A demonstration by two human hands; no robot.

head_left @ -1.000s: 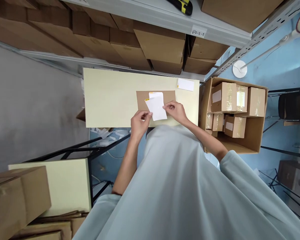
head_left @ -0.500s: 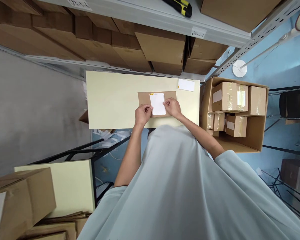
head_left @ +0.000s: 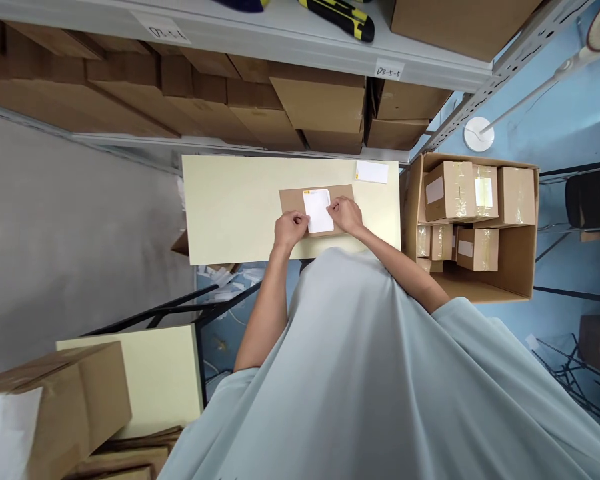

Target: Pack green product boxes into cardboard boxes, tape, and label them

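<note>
White label (head_left: 319,211) btwn L (head_left: 291,230) & R hand (head_left: 345,215) fingertips.

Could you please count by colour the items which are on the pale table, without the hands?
White: 2 (white paper between the left hand and right hand, any layers counted as one; white card near the table's far right corner)
Brown: 1 (cardboard piece beneath the white paper)
Total: 3
</note>
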